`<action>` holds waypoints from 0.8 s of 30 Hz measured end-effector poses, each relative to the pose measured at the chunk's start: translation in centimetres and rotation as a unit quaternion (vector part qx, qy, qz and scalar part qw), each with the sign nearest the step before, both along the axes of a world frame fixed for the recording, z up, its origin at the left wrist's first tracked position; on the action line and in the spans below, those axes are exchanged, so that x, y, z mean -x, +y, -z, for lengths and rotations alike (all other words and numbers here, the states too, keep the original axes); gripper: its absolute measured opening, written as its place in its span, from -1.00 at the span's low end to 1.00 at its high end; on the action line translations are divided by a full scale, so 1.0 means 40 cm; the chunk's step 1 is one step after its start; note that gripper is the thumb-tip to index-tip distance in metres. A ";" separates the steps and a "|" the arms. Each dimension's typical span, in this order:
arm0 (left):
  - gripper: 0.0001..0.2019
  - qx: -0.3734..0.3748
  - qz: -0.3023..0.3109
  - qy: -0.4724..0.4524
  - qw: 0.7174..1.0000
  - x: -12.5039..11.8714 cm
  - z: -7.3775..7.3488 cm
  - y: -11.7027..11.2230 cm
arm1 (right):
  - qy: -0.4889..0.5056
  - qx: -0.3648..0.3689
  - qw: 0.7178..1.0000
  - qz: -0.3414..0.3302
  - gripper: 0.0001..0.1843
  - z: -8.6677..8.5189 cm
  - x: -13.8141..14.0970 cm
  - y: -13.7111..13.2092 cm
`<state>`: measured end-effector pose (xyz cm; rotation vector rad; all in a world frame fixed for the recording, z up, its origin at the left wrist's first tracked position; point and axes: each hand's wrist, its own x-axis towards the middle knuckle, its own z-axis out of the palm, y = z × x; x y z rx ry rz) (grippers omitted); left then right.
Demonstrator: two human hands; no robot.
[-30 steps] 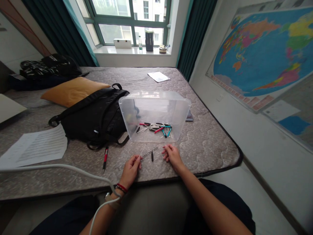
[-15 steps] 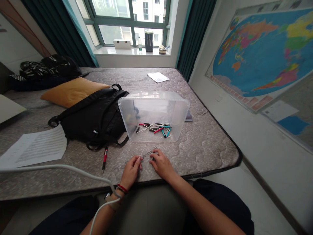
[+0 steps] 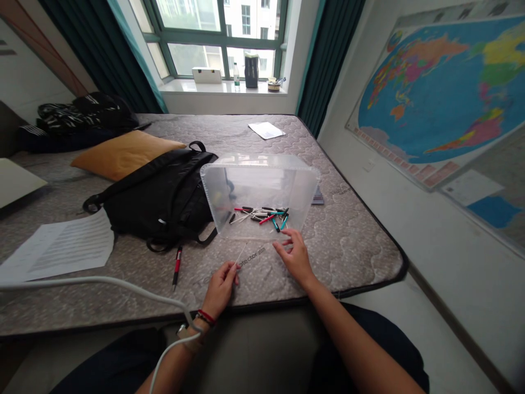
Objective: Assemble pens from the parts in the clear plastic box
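Pinched in my left hand [image 3: 222, 282] is a thin whitish stick that looks like a pen refill [image 3: 241, 253], slanting up to the right over the mattress. My right hand [image 3: 294, 256] is at the front right of the clear plastic box [image 3: 258, 237], its fingers apart and nothing visible in them. The box lies on its side with its mouth facing me. Inside it is a loose pile of black, red and teal pen parts [image 3: 267, 219] with thin white sticks among them. A red and black pen [image 3: 177, 267] lies left of my left hand.
A black backpack [image 3: 159, 197] lies left of the box, before an orange pillow [image 3: 127, 153]. Printed sheets [image 3: 65, 243] are on the left of the mattress [image 3: 348, 246]. A white cable [image 3: 123, 283] runs across to my left wrist. The mattress edge is close in front of me.
My right hand has moved right and forward, from beside my left hand to the front of the box, and its fingers have spread. My left hand keeps its hold on the refill.
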<state>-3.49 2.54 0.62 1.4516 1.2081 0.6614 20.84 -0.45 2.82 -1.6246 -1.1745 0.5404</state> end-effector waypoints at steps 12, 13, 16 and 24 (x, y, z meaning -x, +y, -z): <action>-0.67 -0.064 0.130 0.046 0.988 -0.016 -0.024 -0.031 | 0.312 0.121 0.925 -0.181 -0.60 0.038 0.118 -0.023; -0.68 -0.065 0.121 0.046 0.990 -0.015 -0.023 -0.030 | 0.333 0.116 0.922 -0.160 -0.59 0.037 0.112 -0.019; -0.70 -0.046 0.064 0.009 0.997 -0.012 -0.014 -0.026 | 0.365 0.112 0.918 -0.104 -0.52 0.042 0.101 -0.015; -0.79 0.054 -0.080 -0.242 0.966 -0.002 0.012 0.003 | 0.302 0.269 0.843 -0.356 -0.58 0.022 0.113 -0.045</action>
